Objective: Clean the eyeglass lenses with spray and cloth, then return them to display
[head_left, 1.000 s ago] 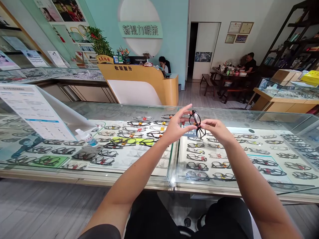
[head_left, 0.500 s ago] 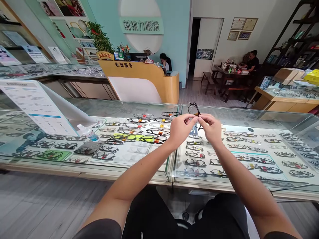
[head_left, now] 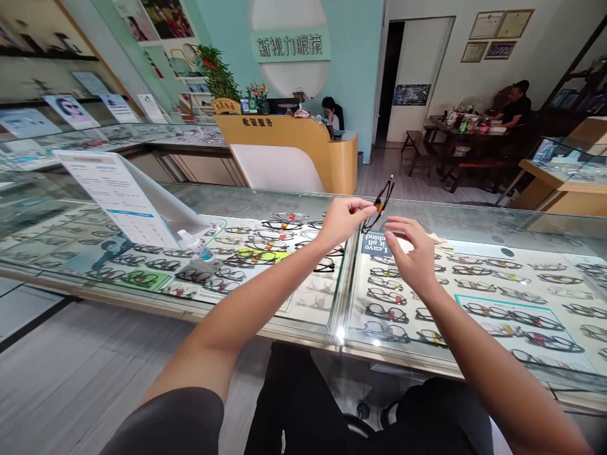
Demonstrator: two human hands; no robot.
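A pair of black-framed eyeglasses (head_left: pixel 386 194) with an orange tag is tilted upright above the glass counter. My left hand (head_left: pixel 344 219) pinches the eyeglasses between thumb and fingers. Just to the right, my right hand (head_left: pixel 413 249) is apart from the frame, its fingers spread and nothing in them. Beneath my hands, a dark blue printed card (head_left: pixel 376 245) lies in the display case (head_left: pixel 353 272). Rows of eyeglasses (head_left: pixel 386 313) stretch across the case on both sides of the divider.
A small clear bottle (head_left: pixel 202 248) and a standing printed sign (head_left: pixel 114 196) occupy the counter to the left. Behind are a wooden reception desk (head_left: pixel 342 164) with a person (head_left: pixel 334 114) at it, and another person (head_left: pixel 516 104) beside a dark table. A folded beige cloth (head_left: pixel 441 242) lies right of my hand.
My right hand has let go of the eyeglasses and drawn off to the right, its fingers opening. The eyeglasses have turned in my left hand. The view has swung slightly left.
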